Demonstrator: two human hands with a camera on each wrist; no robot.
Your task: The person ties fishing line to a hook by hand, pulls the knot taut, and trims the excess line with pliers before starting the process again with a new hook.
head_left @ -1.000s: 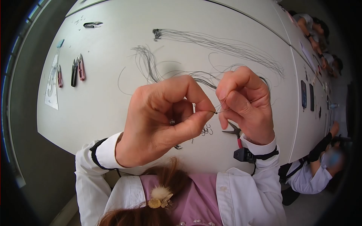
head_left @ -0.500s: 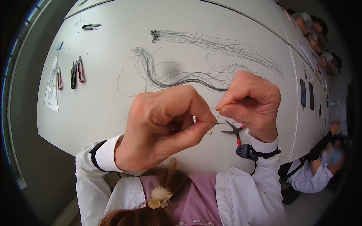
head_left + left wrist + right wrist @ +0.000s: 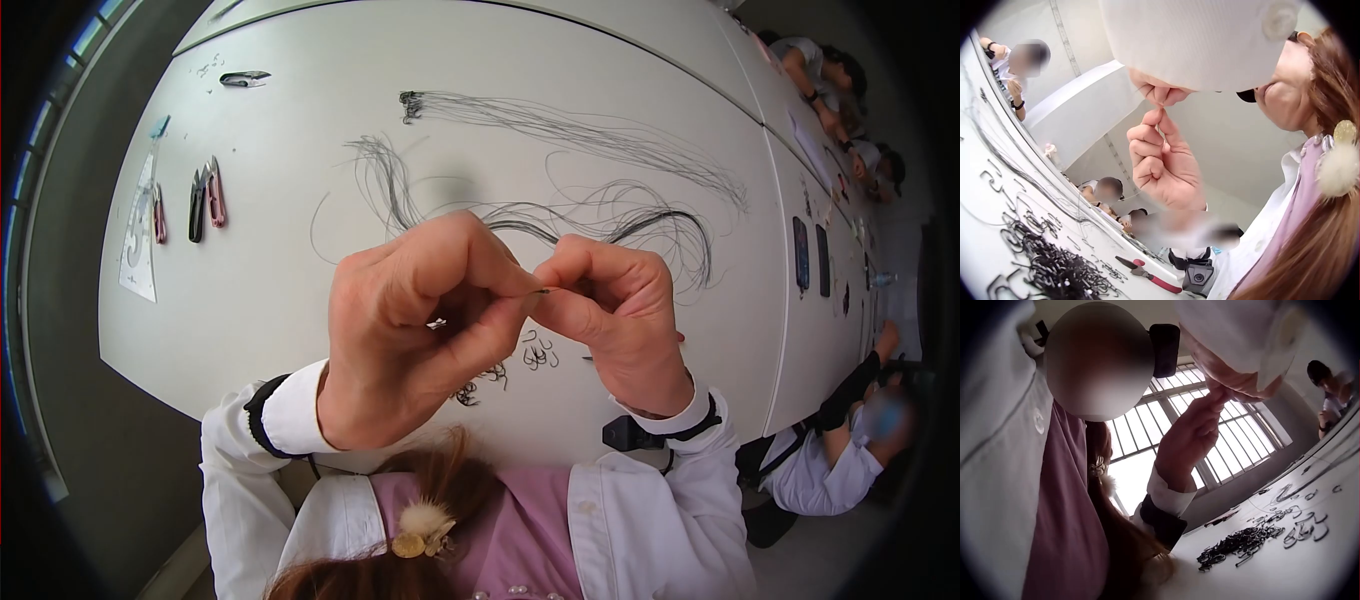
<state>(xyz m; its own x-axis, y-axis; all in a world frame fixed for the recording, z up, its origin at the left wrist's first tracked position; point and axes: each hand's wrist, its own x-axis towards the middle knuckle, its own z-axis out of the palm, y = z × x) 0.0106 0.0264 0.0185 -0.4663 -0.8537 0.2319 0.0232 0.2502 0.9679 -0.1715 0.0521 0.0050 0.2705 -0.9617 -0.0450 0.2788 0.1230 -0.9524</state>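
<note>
In the head view the left hand (image 3: pixel 415 325) pinches a tiny dark piece (image 3: pixel 543 291), most likely a hook's end, between thumb and index finger. The right hand (image 3: pixel 620 320) meets it there, thumb and index fingertips pinched at the same spot; the thin line it held is mostly hidden. Loose dark hooks (image 3: pixel 540 352) lie on the table below the hands, and a dense pile of them (image 3: pixel 1054 269) shows in the left wrist view. Behind the hands stretches a bundle of dark lines (image 3: pixel 400 195).
A second bundle of lines with hooks (image 3: pixel 411 106) lies farther back on the white table (image 3: pixel 250 300). Snips (image 3: pixel 197 205) and a clear ruler (image 3: pixel 138 240) are at the left. Red-handled pliers (image 3: pixel 1163 284) lie near the right wrist. Other people sit at the far right.
The right hand drew the thin line upward, then moved left and down until its fingertips met the left hand's. The left hand shifted slightly left and up, still pinching the small piece.
</note>
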